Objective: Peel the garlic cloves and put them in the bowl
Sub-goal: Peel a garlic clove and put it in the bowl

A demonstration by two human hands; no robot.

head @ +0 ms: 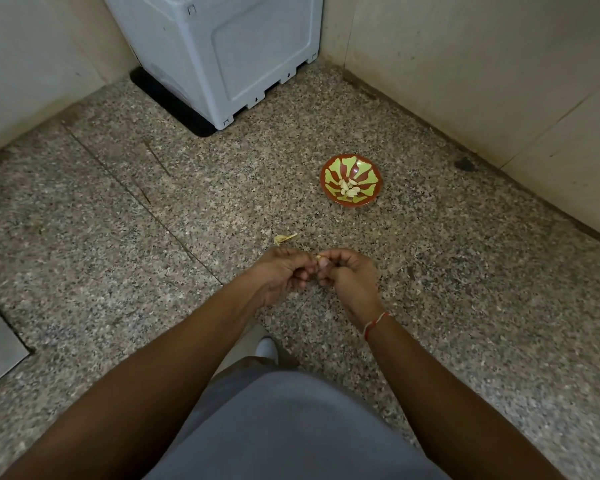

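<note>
1. Lap: grey cloth, nearest the camera, bottom centre. A pale shoe tip shows just beyond it, on the floor.
2. Forearms: both bare, reaching forward from the lower corners and meeting above the floor. A red-and-white thread circles the right wrist.
3. Left hand: fingers curled, tips brought in against the clove from the left.
4. Right hand: fingers curled, thumb and forefinger pinching the clove from the right. The two hands are together, fingertips touching or nearly so.
5. Clove: small and pale, held between the fingertips of both hands, above the floor and well short of the bowl. Only a sliver shows; its long axis and which way it points cannot be told.
6. Peel: a pale scrap of garlic skin on the floor, just beyond the hands, long axis running roughly left to right, thin end towards the right.
7. Bowl: round, red-brown with a yellow-green petal pattern, upright on the floor beyond and to the right of the hands, near the right wall.
8. Bowl contents: a small heap of peeled cloves at the bottom centre, lying close together at mixed angles; the count cannot be told.
9. Floor: speckled granite, with a dark seam running diagonally on the left.
10. Appliance: pale grey plastic casing on a black base, in the far corner.
11. Walls: pale panels, left and right.
</note>
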